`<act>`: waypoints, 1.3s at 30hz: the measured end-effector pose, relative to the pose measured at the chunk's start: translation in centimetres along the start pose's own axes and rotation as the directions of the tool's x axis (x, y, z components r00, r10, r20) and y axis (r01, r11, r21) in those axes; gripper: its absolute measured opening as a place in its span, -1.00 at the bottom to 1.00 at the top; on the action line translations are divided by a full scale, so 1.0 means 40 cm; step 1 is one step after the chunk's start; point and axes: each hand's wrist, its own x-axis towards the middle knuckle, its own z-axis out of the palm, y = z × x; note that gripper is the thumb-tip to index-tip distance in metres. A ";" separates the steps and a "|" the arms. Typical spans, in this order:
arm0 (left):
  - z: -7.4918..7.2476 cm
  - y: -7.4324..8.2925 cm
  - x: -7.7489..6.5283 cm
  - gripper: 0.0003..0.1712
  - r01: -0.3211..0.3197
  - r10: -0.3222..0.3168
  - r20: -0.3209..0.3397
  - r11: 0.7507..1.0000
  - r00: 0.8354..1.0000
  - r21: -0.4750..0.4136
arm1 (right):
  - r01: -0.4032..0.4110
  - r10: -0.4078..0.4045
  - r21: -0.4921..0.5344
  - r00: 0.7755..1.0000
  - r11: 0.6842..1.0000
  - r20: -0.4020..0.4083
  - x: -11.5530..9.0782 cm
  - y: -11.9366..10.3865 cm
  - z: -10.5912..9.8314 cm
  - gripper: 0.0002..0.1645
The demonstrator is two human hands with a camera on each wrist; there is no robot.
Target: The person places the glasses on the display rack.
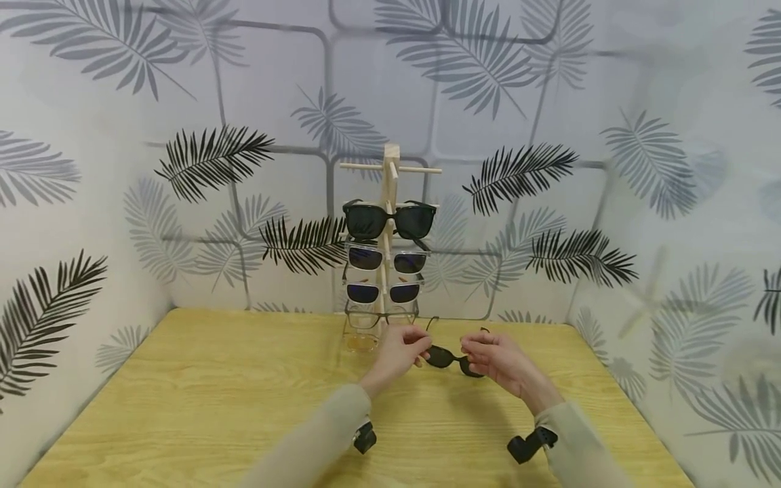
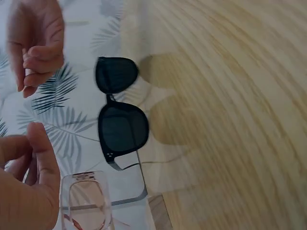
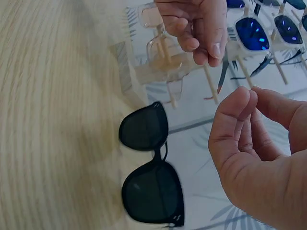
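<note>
A pair of black sunglasses (image 1: 441,356) stands on the wooden table, its dark lenses facing me and its temples reaching back. Just left of it my left hand (image 1: 399,349) hovers with bent fingers, nothing seen between them. On the other side, my right hand (image 1: 503,362) overlaps one lens in the head view. In the right wrist view, the right hand's thumb and index fingertips (image 3: 245,96) meet, with no object visible between them. Both wrist views show the sunglasses apart from the fingers. A clear-framed pair (image 2: 86,199) with a pinkish lens is close to the left hand.
A wooden display stand (image 1: 392,152) rises behind the left hand and carries several pairs of glasses on its pegs. Uppermost hangs a black pair (image 1: 366,220). Behind the table (image 1: 213,393) is a leaf-patterned wall covering (image 1: 293,81).
</note>
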 end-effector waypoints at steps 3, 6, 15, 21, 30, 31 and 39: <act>0.017 -0.010 0.007 -0.86 -0.006 0.009 -0.040 0.997 0.999 0.076 | 0.004 -0.003 0.011 1.000 1.000 -0.023 -0.002 0.022 -0.022 -0.74; 0.032 -0.021 0.017 -0.84 0.015 -0.010 -0.050 0.995 0.999 0.099 | 0.015 -0.014 0.030 0.999 0.999 -0.041 -0.008 0.038 -0.049 -0.76; 0.056 -0.036 0.041 -0.81 0.056 -0.047 -0.090 0.993 0.995 0.108 | 0.012 -0.001 0.075 0.990 0.997 -0.144 -0.005 0.060 -0.124 -0.57; 0.064 -0.043 0.041 -0.77 0.055 -0.044 -0.068 0.986 0.997 0.156 | -0.020 0.031 0.058 0.980 0.998 -0.195 0.006 0.093 -0.149 -0.41; 0.065 -0.051 0.034 -0.71 0.070 -0.066 -0.029 0.981 0.997 0.179 | -0.078 0.076 -0.001 0.968 0.997 -0.239 0.024 0.127 -0.148 -0.40; 0.065 -0.051 0.033 -0.70 0.074 -0.070 -0.028 0.980 0.997 0.185 | -0.084 0.080 -0.006 0.968 0.996 -0.237 0.025 0.127 -0.147 -0.39; 0.071 -0.055 0.033 -0.60 0.125 -0.134 0.004 0.938 0.991 0.324 | -0.091 0.089 0.002 0.964 0.996 -0.250 0.032 0.124 -0.142 -0.39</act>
